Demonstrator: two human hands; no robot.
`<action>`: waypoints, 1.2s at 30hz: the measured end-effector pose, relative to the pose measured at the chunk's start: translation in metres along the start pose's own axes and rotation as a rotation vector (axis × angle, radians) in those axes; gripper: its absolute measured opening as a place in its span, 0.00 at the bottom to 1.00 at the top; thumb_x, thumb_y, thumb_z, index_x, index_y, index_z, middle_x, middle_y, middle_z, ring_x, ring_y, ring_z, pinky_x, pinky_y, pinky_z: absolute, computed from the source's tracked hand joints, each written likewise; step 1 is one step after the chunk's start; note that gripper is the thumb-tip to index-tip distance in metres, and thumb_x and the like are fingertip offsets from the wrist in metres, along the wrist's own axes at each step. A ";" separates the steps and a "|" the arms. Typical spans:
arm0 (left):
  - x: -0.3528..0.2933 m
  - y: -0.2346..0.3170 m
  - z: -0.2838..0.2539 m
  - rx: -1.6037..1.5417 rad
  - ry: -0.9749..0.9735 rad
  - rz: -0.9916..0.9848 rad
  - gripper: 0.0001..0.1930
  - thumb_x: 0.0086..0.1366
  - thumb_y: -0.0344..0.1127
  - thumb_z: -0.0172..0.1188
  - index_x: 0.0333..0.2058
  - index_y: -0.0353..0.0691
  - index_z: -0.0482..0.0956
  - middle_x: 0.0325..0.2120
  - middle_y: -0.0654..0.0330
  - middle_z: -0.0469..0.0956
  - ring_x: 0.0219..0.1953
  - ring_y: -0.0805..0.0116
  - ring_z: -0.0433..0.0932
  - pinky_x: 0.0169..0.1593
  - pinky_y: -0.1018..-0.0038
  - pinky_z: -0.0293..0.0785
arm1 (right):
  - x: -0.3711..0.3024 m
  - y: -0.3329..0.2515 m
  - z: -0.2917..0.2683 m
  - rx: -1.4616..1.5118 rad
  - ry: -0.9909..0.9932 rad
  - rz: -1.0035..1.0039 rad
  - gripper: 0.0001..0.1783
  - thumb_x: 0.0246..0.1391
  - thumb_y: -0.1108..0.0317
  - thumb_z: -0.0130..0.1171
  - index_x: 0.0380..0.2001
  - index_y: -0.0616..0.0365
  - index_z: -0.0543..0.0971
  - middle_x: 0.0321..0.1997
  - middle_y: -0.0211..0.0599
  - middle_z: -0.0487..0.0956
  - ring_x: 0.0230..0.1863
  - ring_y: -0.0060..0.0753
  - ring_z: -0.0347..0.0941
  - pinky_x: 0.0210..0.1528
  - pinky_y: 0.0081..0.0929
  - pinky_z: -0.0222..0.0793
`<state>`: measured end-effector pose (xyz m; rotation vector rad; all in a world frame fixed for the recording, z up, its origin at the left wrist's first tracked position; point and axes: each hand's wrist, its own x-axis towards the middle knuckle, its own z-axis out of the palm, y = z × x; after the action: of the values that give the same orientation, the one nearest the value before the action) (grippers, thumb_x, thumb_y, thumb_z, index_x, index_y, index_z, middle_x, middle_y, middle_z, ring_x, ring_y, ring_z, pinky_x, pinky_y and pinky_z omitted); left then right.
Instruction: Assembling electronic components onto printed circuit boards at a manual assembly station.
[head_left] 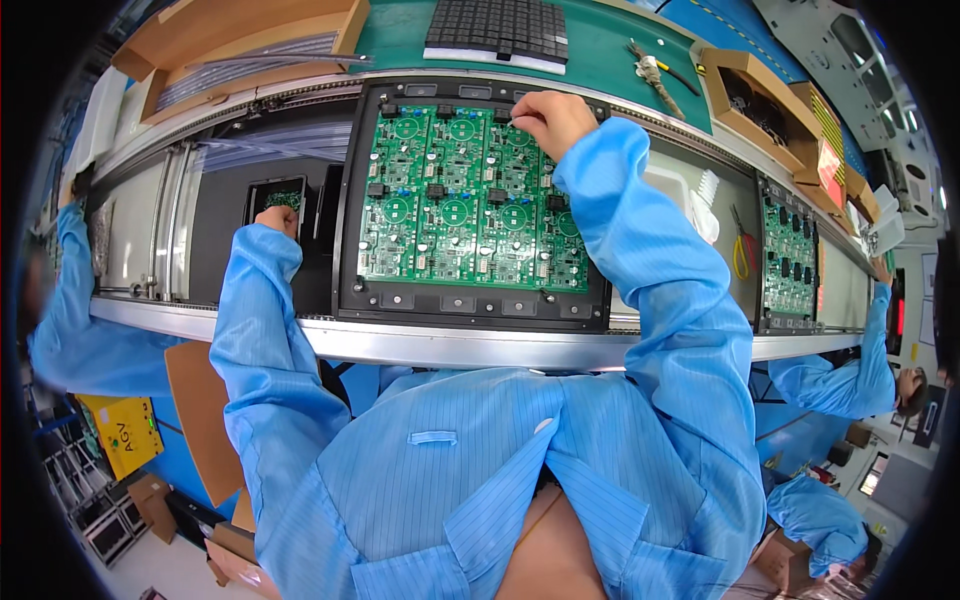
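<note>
A panel of green circuit boards (440, 240) lies in a black frame carrier (420, 304) in front of me. Over its far edge, right of the middle, my right hand (556, 120) is closed in a pinch, fingertips down at the boards; what they hold is too small to make out. My left hand (279, 218) is left of the carrier, at the near edge of a small black box (262, 192) with small green parts inside. Its fingers are curled together and partly hidden, so anything in them cannot be seen.
A dark foam tray (497, 32) rests on the green mat behind the carrier. Clear tubes lie in a cardboard box (250, 75) at far left. Yellow-handled pliers (743, 252) and a second board carrier (790, 255) are at right. Co-workers' blue sleeves (70, 262) show at both sides.
</note>
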<state>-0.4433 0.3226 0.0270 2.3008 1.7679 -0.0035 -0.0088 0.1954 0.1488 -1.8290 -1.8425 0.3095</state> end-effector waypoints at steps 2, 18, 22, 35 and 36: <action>0.000 -0.004 0.002 -0.045 0.040 0.012 0.04 0.49 0.29 0.56 0.24 0.39 0.78 0.15 0.58 0.75 0.20 0.58 0.74 0.29 0.68 0.71 | 0.003 -0.004 0.010 -0.082 0.004 0.041 0.07 0.44 0.70 0.58 0.30 0.55 0.79 0.26 0.32 0.79 0.28 0.34 0.75 0.31 0.27 0.70; -0.002 0.003 -0.010 -0.146 0.048 -0.044 0.07 0.52 0.35 0.59 0.23 0.39 0.78 0.15 0.59 0.75 0.19 0.63 0.73 0.27 0.70 0.71 | 0.010 -0.014 0.022 -0.462 -0.105 0.076 0.05 0.45 0.67 0.56 0.28 0.51 0.79 0.29 0.31 0.79 0.29 0.41 0.75 0.32 0.33 0.70; -0.004 0.003 -0.013 -0.241 0.101 -0.083 0.06 0.53 0.35 0.59 0.24 0.38 0.78 0.16 0.59 0.75 0.19 0.65 0.74 0.27 0.73 0.70 | 0.020 -0.023 0.019 -0.598 -0.218 0.048 0.05 0.45 0.69 0.56 0.27 0.52 0.79 0.30 0.34 0.79 0.30 0.42 0.75 0.32 0.35 0.70; -0.026 0.145 -0.080 -0.876 0.344 0.281 0.06 0.54 0.30 0.58 0.29 0.34 0.79 0.19 0.63 0.76 0.19 0.76 0.72 0.27 0.83 0.69 | 0.031 -0.048 0.007 -0.709 -0.447 -0.024 0.06 0.43 0.75 0.54 0.26 0.60 0.79 0.30 0.43 0.79 0.32 0.47 0.76 0.32 0.39 0.73; -0.027 0.157 -0.081 -0.872 0.324 0.313 0.06 0.54 0.30 0.58 0.29 0.34 0.79 0.18 0.63 0.76 0.18 0.76 0.71 0.26 0.83 0.68 | 0.031 -0.052 0.004 -0.707 -0.460 -0.011 0.06 0.43 0.75 0.54 0.25 0.60 0.79 0.30 0.43 0.79 0.32 0.47 0.76 0.32 0.39 0.73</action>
<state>-0.3128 0.2744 0.1392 1.9122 1.1295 1.0213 -0.0539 0.2237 0.1775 -2.3469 -2.5043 0.0700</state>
